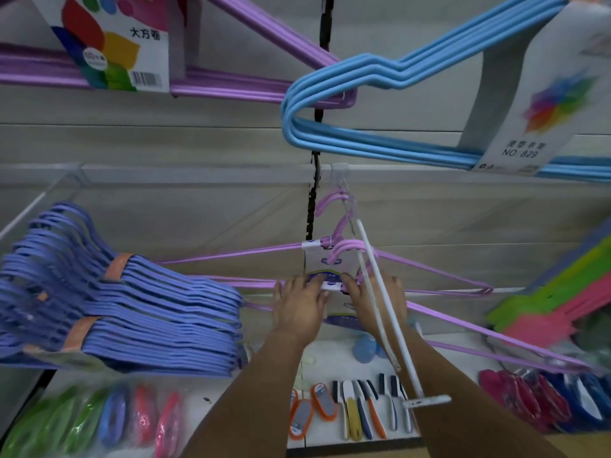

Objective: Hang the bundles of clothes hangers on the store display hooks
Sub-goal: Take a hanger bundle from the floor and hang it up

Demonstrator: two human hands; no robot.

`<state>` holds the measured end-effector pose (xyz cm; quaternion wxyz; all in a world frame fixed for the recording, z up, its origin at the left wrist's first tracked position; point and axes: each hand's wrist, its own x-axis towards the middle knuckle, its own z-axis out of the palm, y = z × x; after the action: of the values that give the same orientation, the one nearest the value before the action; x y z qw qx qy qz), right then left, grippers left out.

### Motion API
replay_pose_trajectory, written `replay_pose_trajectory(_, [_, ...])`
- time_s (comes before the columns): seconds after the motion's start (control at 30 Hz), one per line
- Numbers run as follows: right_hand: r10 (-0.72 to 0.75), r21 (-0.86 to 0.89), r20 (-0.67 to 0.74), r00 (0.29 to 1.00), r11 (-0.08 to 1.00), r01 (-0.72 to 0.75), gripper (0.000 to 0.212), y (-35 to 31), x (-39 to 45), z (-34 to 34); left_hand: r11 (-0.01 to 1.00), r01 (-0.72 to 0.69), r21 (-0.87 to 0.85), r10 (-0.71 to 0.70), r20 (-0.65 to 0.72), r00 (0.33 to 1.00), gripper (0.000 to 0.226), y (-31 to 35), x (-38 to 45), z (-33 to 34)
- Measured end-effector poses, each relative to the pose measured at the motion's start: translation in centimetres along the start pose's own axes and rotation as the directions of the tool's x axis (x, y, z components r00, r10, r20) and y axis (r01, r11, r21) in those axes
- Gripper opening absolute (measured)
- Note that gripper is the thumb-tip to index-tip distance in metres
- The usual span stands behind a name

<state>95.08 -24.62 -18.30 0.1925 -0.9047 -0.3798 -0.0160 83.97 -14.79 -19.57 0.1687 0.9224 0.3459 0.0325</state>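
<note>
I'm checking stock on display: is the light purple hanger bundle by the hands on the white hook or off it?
On. The light purple hanger bundle has its curled tops looped over the white hook, while both hands hold its label.

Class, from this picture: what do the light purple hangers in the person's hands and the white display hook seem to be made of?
Light purple hangers: probably wire coated in matte plastic or rubber; the rods are thin, evenly coloured and without shine. White display hook: probably painted or coated metal; it is a slim, straight, smooth white rod.
</note>
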Motion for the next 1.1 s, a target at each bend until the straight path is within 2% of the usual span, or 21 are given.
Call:
replay_pose_trajectory(0.07, [-0.037, -0.03, -0.012, 0.999, 0.999, 0.036, 0.036, -0.7, -0.9, -1.6, 0.998, 0.05, 0.031, -0.05, -0.002, 0.999, 0.04, 0.4, 0.2, -0.3])
replay_pose_trajectory(0.1, [-0.027, 0.0, 0.016, 0.999, 1.0, 0.027, 0.03, -0.6, -1.3, -1.8, 0.997, 0.066, 0.038, -0.066, -0.006, 0.998, 0.038, 0.5, 0.3, -0.4])
replay_pose_trajectory(0.2, [-0.085, 0.007, -0.014, 0.996, 0.996, 0.085, 0.02, 0.2, -1.8, -2.1, 0.995, 0.09, 0.042, -0.09, -0.01, 0.996, 0.036, 0.5, 1.0, -0.7])
replay_pose_trajectory(0.27, [-0.067, 0.039, 0.067, 0.996, 0.997, 0.065, 0.02, 0.1, -1.2, -2.4, 0.994, 0.107, 0.023, -0.107, -0.012, 0.994, 0.036, 0.6, 1.4, -0.9])
replay_pose_trajectory(0.4, [0.002, 0.242, 0.202, 0.979, 0.969, -0.052, 0.027, -0.2, 1.3, -2.4, 0.992, 0.126, -0.011, -0.126, -0.039, 0.991, 0.037, 0.5, 2.7, -1.6])
replay_pose_trajectory(0.47, [0.022, 0.34, 0.221, 0.975, 0.935, -0.098, 0.03, -0.4, 2.4, -1.7, 0.992, 0.123, -0.029, -0.124, -0.051, 0.991, 0.038, 0.6, 3.4, -1.9])
replay_pose_trajectory(0.53, [0.022, 0.226, 0.172, 0.985, 0.972, -0.061, 0.036, -0.3, 3.3, -0.9, 0.993, 0.119, -0.026, -0.12, -0.046, 0.992, 0.04, 0.6, 3.9, -2.1])
replay_pose_trajectory(0.63, [-0.048, 0.067, 0.133, 0.99, 0.997, 0.039, 0.071, -0.4, 4.4, -0.6, 0.99, 0.142, -0.022, -0.143, -0.087, 0.986, 0.046, 0.7, 4.5, -2.4])
replay_pose_trajectory(0.67, [-0.072, 0.026, 0.13, 0.989, 0.997, 0.069, 0.074, -0.3, 4.8, -0.4, 0.988, 0.152, -0.016, -0.153, -0.103, 0.983, 0.049, 0.7, 4.8, -2.5])
replay_pose_trajectory(0.73, [-0.056, -0.024, 0.142, 0.988, 0.998, 0.06, 0.063, -0.3, 5.5, -0.5, 0.985, 0.166, 0.035, -0.162, -0.094, 0.982, 0.053, 0.6, 5.4, -2.7])
replay_pose_trajectory(0.77, [-0.019, 0.023, 0.202, 0.979, 1.0, 0.015, 0.056, -0.1, 6.0, -0.3, 0.983, 0.173, 0.068, -0.168, -0.074, 0.983, 0.053, 0.6, 5.7, -2.7])
replay_pose_trajectory(0.9, [-0.067, -0.022, 0.206, 0.976, 0.997, 0.073, 0.056, -0.9, 6.1, -1.5, 0.969, 0.222, 0.104, -0.22, -0.028, 0.975, 0.05, 0.8, 6.1, -2.2])
replay_pose_trajectory(0.97, [-0.057, -0.06, 0.218, 0.974, 0.996, 0.072, 0.043, -0.1, 6.2, -1.4, 0.966, 0.235, 0.111, -0.23, -0.055, 0.972, 0.049, 1.1, 5.9, -2.0])
replay_pose_trajectory(1.1, [-0.06, -0.057, 0.214, 0.975, 0.996, 0.074, 0.048, 0.5, 5.2, -2.5, 0.973, 0.213, 0.091, -0.21, -0.043, 0.977, 0.051, 2.6, 4.4, -2.3])
